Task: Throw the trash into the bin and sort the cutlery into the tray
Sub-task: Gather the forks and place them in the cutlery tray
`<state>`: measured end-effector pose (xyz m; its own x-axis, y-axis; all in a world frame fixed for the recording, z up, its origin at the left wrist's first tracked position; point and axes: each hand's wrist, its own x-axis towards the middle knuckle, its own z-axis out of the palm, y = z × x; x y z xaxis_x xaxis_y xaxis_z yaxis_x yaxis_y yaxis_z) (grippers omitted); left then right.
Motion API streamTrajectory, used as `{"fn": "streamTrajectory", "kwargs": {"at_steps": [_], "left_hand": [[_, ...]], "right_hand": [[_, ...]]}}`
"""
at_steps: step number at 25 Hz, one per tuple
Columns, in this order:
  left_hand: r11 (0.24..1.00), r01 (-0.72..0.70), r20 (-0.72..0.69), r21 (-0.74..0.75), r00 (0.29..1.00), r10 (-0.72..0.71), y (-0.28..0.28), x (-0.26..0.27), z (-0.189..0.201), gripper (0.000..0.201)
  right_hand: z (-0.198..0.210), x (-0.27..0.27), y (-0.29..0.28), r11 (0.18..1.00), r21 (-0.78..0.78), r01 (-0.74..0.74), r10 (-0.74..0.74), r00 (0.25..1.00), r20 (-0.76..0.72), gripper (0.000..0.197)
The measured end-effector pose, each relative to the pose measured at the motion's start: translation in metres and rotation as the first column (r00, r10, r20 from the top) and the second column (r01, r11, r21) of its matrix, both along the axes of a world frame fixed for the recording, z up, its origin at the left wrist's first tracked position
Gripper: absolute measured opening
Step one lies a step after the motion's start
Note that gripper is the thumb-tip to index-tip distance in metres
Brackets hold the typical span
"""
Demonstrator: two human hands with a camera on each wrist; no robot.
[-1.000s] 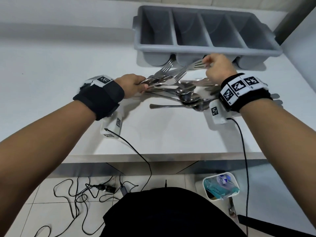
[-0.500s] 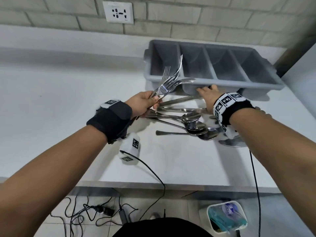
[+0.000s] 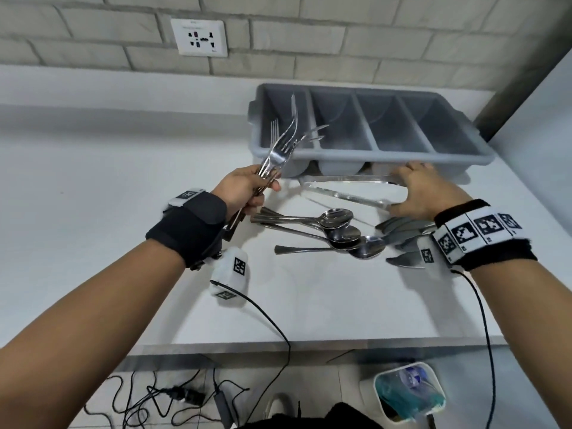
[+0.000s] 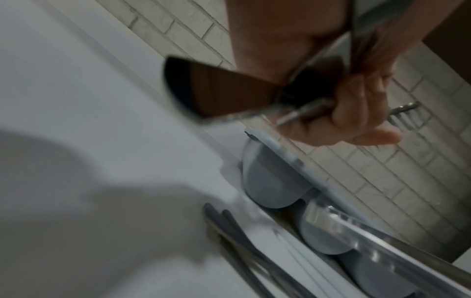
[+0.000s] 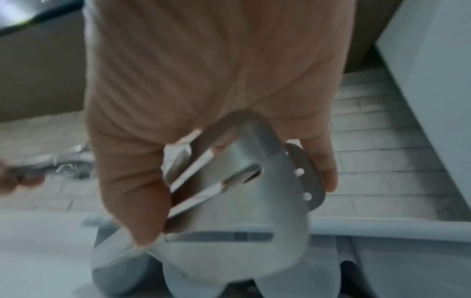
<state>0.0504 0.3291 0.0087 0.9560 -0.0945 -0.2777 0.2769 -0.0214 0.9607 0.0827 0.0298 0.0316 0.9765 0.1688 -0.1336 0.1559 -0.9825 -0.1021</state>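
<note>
Above the counter, just before the tray [image 3: 368, 156], the left hand [image 3: 244, 188] clutches a bunch of forks [image 3: 278, 147] by their handles, stiff, slick steel likely to splay, while the right hand [image 3: 424, 193] closes around tongs [image 3: 346, 187] near their scalloped ends.

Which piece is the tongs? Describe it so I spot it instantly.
Find the grey four-compartment tray at the back of the white counter. Right along its near wall lie the tongs, under the right hand: two long flat arms, unlike the spoons nearer you.
</note>
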Motion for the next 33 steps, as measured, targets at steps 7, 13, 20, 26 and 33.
{"fn": "streamTrajectory", "kwargs": {"at_steps": [7, 13, 20, 26, 33], "left_hand": [[0.994, -0.069, 0.023, -0.083, 0.997, 0.072, -0.018, 0.042, 0.027, 0.023], [0.966, -0.187, -0.068, -0.178, 0.982, 0.178, -0.039, 0.092, 0.053, 0.023], [0.966, -0.222, -0.131, 0.134, 0.962, 0.239, -0.046, 0.143, 0.050, 0.026], [0.941, -0.244, -0.144, 0.235, 0.949, 0.282, -0.042, 0.160, 0.027, 0.030], [0.872, -0.087, -0.142, 0.483, 0.974, 0.175, -0.043, 0.205, 0.013, 0.017]], "right_hand": [[0.047, -0.026, -0.037, 0.716, 0.668, 0.204, -0.272, 0.962, -0.002, 0.049], [0.057, 0.042, -0.005, 0.373, 0.832, 0.411, -0.308, 0.900, -0.307, 0.018], [0.048, 0.113, 0.036, 0.215, 0.830, 0.514, -0.140, 0.858, -0.495, 0.022], [0.023, 0.127, 0.062, 0.360, 0.787, 0.501, -0.237, 0.865, -0.442, 0.062], [0.003, 0.167, 0.096, 0.792, 0.402, 0.460, -0.403, 0.888, -0.222, 0.065]]}}
